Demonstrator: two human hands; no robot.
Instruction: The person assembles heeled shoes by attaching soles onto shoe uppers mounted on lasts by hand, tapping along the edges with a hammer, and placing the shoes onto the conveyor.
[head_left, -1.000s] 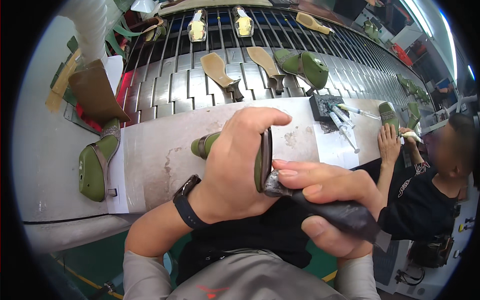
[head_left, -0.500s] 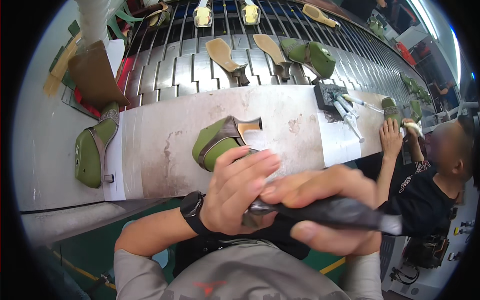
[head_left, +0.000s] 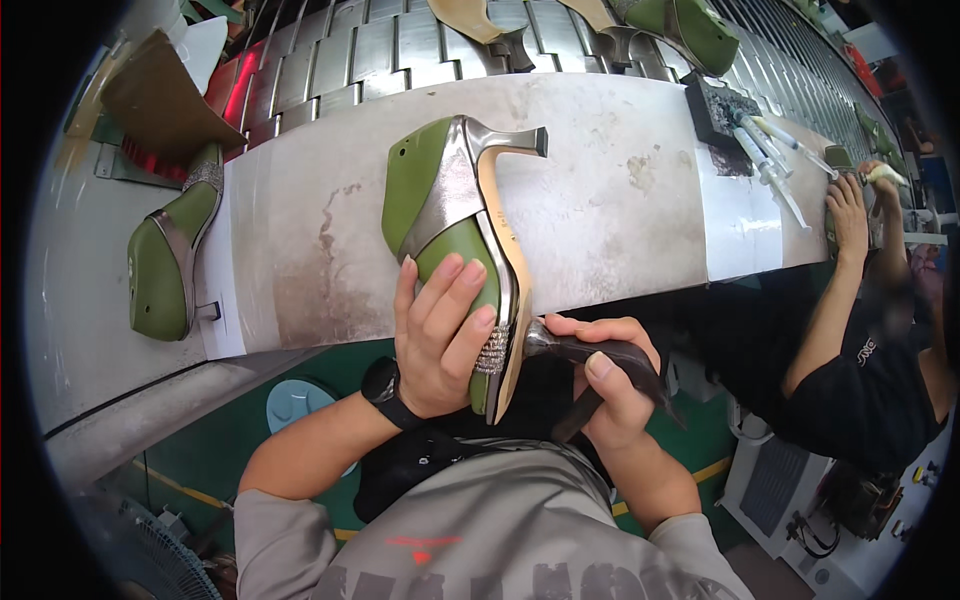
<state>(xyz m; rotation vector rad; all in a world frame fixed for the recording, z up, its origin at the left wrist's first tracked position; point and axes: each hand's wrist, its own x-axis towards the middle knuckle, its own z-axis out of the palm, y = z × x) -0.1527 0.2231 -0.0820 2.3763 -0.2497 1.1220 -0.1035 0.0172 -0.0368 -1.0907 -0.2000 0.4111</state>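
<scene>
Shoe work filled the middle of the view: a green high-heeled shoe on its last, with silver upper and a slim metallic heel, lay tilted on its side, the heel end out over the pale worktable and the toe end drawn back past the table's near edge toward the person. The left hand wrapped the toe end, fingers spread over the green part and closed firmly on it, a black watch at the wrist. Just to the right of that grip, the right hand was clenched around a dark hand tool, whose metal tip touched the shoe's tan sole edge beside a sparkly strap; the tool looked like pliers, though its working end was too small to tell for sure. Left of the grip and well apart, a second green shoe lay on the table. Beyond the held shoe, a slatted metal conveyor carried more shoes and soles. Far to the right, white brushes rested against a dark block, and another person in a black shirt rested a hand on the table edge.
</scene>
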